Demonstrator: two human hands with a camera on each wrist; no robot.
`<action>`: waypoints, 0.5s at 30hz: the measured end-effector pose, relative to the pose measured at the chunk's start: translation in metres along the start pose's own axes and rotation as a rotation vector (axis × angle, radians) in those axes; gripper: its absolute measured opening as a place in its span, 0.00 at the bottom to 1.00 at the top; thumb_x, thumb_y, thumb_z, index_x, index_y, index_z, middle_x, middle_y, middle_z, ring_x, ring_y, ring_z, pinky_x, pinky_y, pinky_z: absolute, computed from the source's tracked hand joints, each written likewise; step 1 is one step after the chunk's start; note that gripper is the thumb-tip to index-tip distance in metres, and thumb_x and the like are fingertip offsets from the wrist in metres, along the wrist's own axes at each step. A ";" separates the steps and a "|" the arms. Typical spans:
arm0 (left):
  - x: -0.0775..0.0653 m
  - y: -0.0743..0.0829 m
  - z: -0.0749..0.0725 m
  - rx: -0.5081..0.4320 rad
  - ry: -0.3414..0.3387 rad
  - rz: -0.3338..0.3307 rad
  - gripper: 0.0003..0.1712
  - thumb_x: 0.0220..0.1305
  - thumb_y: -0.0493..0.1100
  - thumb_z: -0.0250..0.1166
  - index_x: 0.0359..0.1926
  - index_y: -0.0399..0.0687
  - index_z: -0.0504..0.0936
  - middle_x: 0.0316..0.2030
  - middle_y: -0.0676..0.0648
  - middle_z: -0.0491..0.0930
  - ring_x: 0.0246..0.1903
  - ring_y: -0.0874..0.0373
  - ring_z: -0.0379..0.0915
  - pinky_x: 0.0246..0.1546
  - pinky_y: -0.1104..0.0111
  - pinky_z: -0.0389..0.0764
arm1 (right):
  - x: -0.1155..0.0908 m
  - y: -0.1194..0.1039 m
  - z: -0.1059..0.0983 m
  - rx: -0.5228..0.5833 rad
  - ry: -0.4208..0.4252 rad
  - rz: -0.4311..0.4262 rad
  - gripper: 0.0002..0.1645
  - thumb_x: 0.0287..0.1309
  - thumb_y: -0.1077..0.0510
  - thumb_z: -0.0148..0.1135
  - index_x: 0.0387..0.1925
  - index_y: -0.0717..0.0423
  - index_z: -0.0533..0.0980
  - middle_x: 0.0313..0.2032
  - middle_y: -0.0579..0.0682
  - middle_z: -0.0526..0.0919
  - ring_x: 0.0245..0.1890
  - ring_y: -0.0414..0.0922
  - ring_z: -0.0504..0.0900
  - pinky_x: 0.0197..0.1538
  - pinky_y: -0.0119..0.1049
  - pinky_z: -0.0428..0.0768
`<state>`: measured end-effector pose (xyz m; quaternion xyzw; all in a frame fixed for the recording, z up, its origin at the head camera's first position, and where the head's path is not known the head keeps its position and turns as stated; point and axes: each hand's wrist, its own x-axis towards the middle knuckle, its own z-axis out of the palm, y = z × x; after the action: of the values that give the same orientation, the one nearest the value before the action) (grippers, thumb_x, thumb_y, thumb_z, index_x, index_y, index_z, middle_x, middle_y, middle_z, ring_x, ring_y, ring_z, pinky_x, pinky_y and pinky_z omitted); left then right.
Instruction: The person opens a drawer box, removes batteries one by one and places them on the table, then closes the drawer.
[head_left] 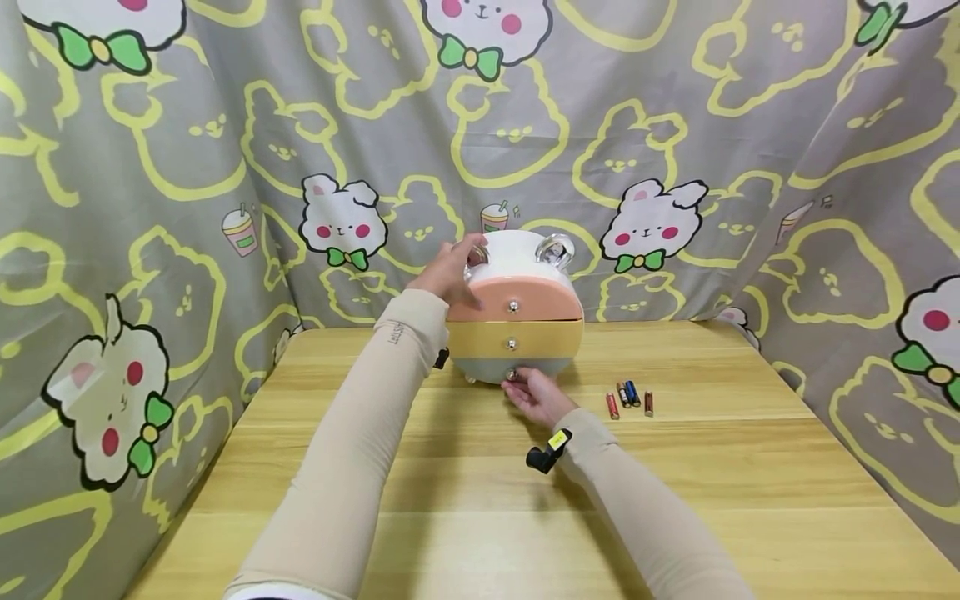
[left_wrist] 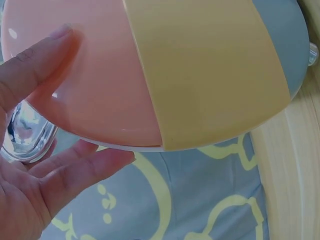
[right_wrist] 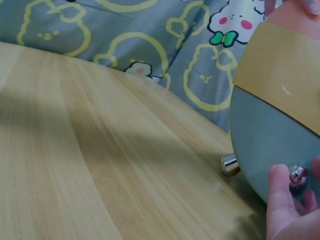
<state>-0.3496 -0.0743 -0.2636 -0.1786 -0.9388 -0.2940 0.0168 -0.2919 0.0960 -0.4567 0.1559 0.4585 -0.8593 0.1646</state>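
- Glossy, rounded peach-yellow-grey drawer cabinet (head_left: 480, 340), centre frame: left hand (head_left: 447, 272), fingers spread, grips its upper-left edge.
- Round silver metal knob (right_wrist: 298, 174) (lowest of three): between right hand's (head_left: 537, 397) pinching fingertips.

The drawer box (head_left: 487, 340) stands on the table (head_left: 750, 467), the left hand (head_left: 450, 271) at its upper left, the right hand (head_left: 538, 398) at its bottom knob (right_wrist: 298, 173). Four batteries (head_left: 633, 393) lie right of the right hand; a curtain (head_left: 525, 125) hangs behind both.
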 end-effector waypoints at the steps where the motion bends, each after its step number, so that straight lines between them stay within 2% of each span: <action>1: 0.000 0.000 0.000 0.002 -0.001 -0.002 0.60 0.38 0.32 0.81 0.68 0.66 0.57 0.57 0.45 0.64 0.51 0.52 0.66 0.53 0.57 0.73 | 0.000 0.000 0.000 0.008 -0.005 -0.004 0.10 0.72 0.61 0.46 0.38 0.64 0.72 0.29 0.52 0.80 0.28 0.40 0.80 0.43 0.27 0.79; 8: 0.001 0.002 0.003 -0.005 0.006 -0.014 0.60 0.39 0.34 0.81 0.69 0.67 0.57 0.56 0.50 0.64 0.52 0.53 0.67 0.53 0.58 0.73 | 0.002 -0.001 0.003 -0.010 0.043 -0.038 0.08 0.70 0.64 0.47 0.35 0.63 0.71 0.28 0.50 0.79 0.27 0.37 0.78 0.40 0.25 0.78; 15: -0.001 0.002 0.004 -0.016 0.023 -0.028 0.60 0.38 0.33 0.81 0.68 0.68 0.58 0.55 0.51 0.64 0.51 0.53 0.67 0.52 0.58 0.73 | 0.005 0.004 0.007 0.004 0.091 -0.074 0.06 0.68 0.64 0.49 0.37 0.64 0.71 0.29 0.51 0.80 0.29 0.39 0.80 0.43 0.27 0.79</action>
<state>-0.3479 -0.0706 -0.2663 -0.1625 -0.9386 -0.3037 0.0219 -0.2956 0.0872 -0.4586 0.1782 0.4693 -0.8577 0.1112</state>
